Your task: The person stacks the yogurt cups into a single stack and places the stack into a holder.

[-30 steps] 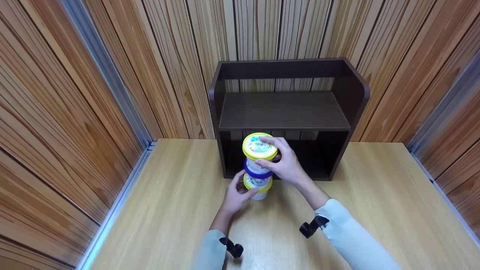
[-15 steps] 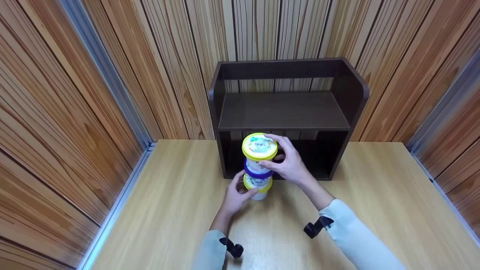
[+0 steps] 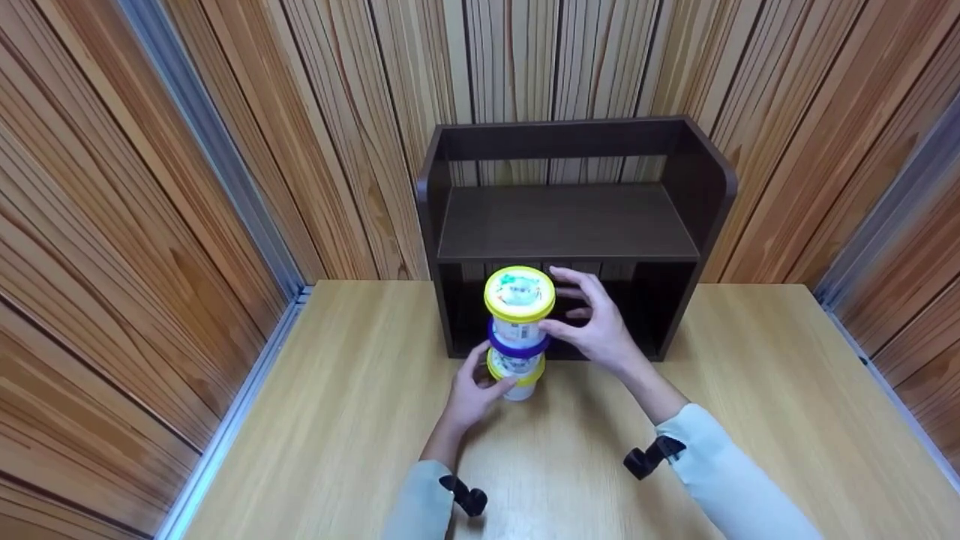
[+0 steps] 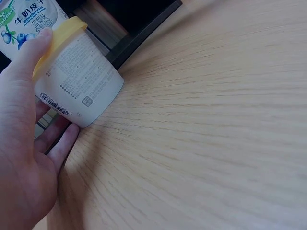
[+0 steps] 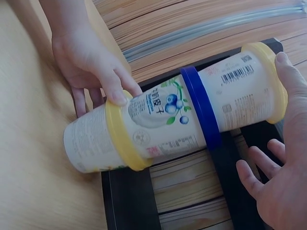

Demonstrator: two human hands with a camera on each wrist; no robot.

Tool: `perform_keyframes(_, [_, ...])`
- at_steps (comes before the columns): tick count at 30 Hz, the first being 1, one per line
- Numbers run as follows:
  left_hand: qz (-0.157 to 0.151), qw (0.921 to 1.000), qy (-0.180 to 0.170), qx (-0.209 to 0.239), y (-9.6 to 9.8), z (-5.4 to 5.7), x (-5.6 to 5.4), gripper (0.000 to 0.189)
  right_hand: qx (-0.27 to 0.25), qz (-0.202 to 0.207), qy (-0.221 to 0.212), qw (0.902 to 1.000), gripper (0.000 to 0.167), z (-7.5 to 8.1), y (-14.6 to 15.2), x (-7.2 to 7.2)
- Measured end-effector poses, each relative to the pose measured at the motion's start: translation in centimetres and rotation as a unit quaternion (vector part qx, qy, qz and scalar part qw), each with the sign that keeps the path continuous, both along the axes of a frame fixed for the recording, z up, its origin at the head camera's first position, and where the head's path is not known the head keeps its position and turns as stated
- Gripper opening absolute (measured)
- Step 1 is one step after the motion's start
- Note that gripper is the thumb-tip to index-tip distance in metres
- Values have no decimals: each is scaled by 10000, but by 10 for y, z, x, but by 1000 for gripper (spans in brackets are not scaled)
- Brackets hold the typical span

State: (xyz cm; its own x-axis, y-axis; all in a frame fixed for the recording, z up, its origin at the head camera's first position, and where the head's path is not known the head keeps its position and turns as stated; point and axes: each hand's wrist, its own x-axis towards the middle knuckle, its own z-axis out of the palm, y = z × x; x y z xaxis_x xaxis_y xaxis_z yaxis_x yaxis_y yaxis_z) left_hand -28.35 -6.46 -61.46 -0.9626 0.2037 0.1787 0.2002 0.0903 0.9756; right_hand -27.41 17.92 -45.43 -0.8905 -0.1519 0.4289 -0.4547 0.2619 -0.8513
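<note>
In my head view I count three tubs (image 3: pixel 519 331) stacked upright on the tabletop (image 3: pixel 322 435), before one dark shelf (image 3: pixel 570 221): two yellow lids (image 3: pixel 520 295), one blue lid (image 3: pixel 516 351). The left grip (image 3: pixel 471 394) pinches the bottom tub (image 3: pixel 519 392); the right grip (image 3: pixel 596 322) spreads beside the top tub. In my left wrist view I read 牛奶皮 and 蓝莓味, plus a barcode (image 4: pixel 53 104). In my right wrist view, the middle tub (image 5: pixel 165 112) reads 奶皮子; whether the right thumb touches, I can't tell.

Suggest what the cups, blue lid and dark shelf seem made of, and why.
Cups: probably smooth plastic or coated paper; printed, tapering white walls.
Blue lid: likely smooth moulded plastic; solid colour, even rim.
Dark shelf: perhaps matt laminated board; straight flat panels, faint streaks.
</note>
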Motion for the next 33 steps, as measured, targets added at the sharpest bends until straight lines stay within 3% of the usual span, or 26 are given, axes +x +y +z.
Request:
perform_keyframes(9, [27, 9999, -152, -32, -1, 0, 1, 79, 29, -180, -130, 9997, 80, -12, 16, 0])
perform_keyframes(16, [-4, 10000, -4, -67, -1, -1, -1, 79, 72, -244, -136, 9996, 78, -28, 23, 1])
perform_keyframes(33, [-26, 9999, -110, 106, 1, 0, 0, 78, 407, 46, -364, 9985, 82, -72, 26, 3])
